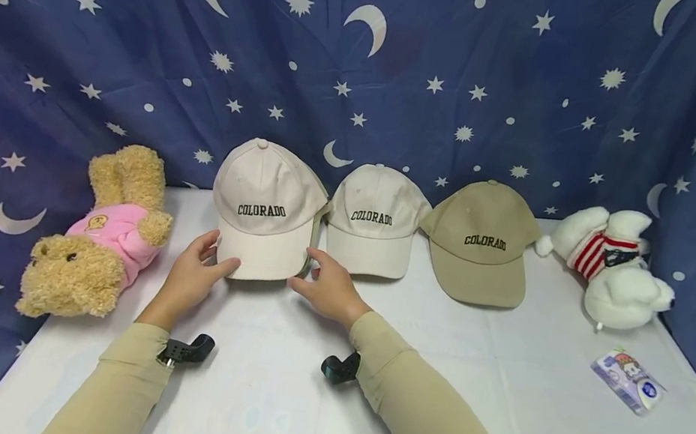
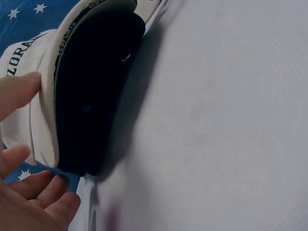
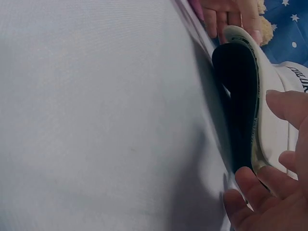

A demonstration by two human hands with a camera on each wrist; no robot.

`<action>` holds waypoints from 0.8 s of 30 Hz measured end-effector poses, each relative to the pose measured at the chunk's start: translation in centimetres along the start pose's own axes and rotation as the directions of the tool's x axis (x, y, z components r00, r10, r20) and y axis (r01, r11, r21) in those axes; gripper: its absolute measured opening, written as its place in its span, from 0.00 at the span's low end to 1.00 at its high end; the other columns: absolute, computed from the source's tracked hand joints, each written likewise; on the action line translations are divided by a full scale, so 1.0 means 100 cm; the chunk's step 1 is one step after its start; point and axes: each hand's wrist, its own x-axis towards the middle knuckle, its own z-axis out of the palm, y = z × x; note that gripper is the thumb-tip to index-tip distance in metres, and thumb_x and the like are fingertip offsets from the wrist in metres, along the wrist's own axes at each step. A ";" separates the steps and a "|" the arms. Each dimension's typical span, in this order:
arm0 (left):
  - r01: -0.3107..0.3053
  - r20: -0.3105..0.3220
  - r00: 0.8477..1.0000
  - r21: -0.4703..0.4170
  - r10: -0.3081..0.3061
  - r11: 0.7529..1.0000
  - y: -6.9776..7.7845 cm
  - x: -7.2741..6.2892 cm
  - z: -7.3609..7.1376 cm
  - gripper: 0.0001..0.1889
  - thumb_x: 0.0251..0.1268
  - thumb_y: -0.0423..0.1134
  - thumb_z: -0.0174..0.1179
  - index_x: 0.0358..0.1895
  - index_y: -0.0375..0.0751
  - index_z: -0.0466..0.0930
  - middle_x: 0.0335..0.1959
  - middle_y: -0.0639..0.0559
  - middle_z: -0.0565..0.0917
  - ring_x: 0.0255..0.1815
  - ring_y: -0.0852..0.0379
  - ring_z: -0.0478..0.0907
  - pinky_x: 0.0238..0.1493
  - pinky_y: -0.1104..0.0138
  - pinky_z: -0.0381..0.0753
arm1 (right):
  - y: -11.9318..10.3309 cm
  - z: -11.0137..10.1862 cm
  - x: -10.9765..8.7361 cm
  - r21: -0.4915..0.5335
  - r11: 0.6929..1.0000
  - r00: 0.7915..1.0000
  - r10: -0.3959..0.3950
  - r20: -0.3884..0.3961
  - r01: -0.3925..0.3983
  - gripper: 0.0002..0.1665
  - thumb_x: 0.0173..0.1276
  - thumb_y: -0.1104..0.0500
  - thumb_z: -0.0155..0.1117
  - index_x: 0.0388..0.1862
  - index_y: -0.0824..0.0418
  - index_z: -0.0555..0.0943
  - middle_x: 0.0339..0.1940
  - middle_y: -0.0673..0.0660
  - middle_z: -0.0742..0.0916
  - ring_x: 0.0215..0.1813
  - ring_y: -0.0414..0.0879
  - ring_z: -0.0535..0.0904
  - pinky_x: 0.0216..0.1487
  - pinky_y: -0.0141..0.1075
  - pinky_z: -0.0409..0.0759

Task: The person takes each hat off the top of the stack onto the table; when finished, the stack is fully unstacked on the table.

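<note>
The pale cream COLORADO baseball cap [image 1: 271, 186] stands left of centre in the head view, its brim between the left hand [image 1: 193, 277] and the right hand [image 1: 331, 292]. Both hands' fingers are parted and loosely bent rather than clenched. In the left wrist view, the left thumb [image 2: 21, 91] overlaps the brim at the left of the frame, with the other fingers [image 2: 58, 187] spread below its end. In the right wrist view, the right thumb [image 3: 288, 107] lies over the brim at the right, the fingers near its lower corner; how firmly either hand touches, I cannot tell. A second off-white cap [image 1: 366, 250] and a khaki cap [image 1: 478, 276] stand to the right on the white counter [image 1: 257, 362], the teddy bear [image 1: 120, 234] at far left.
</note>
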 end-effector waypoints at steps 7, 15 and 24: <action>-0.013 0.007 1.000 -0.034 0.013 0.999 -0.001 0.001 -0.001 0.45 0.70 0.43 0.64 0.79 0.31 0.45 0.78 0.33 0.55 0.77 0.38 0.55 0.74 0.54 0.58 | -0.003 0.004 0.003 -0.024 0.999 0.999 -0.035 -0.010 0.034 0.43 0.69 0.50 0.68 0.77 0.63 0.63 0.73 0.60 0.73 0.65 0.54 0.76 0.66 0.42 0.72; -0.017 0.004 1.000 -0.057 0.017 0.998 -0.002 0.003 0.000 0.43 0.70 0.41 0.64 0.79 0.30 0.47 0.78 0.35 0.55 0.76 0.38 0.55 0.74 0.54 0.58 | -0.006 0.007 0.005 -0.011 0.998 0.998 -0.060 -0.014 0.060 0.43 0.69 0.52 0.68 0.76 0.67 0.63 0.74 0.63 0.71 0.64 0.56 0.76 0.65 0.42 0.73; -0.024 -0.021 1.000 -0.018 0.023 1.000 -0.003 0.003 0.003 0.39 0.69 0.41 0.64 0.76 0.30 0.56 0.76 0.36 0.61 0.75 0.39 0.59 0.73 0.56 0.62 | -0.007 0.013 0.006 -0.076 0.989 0.992 -0.127 -0.021 0.125 0.40 0.68 0.53 0.69 0.72 0.71 0.67 0.69 0.66 0.74 0.70 0.56 0.68 0.72 0.43 0.65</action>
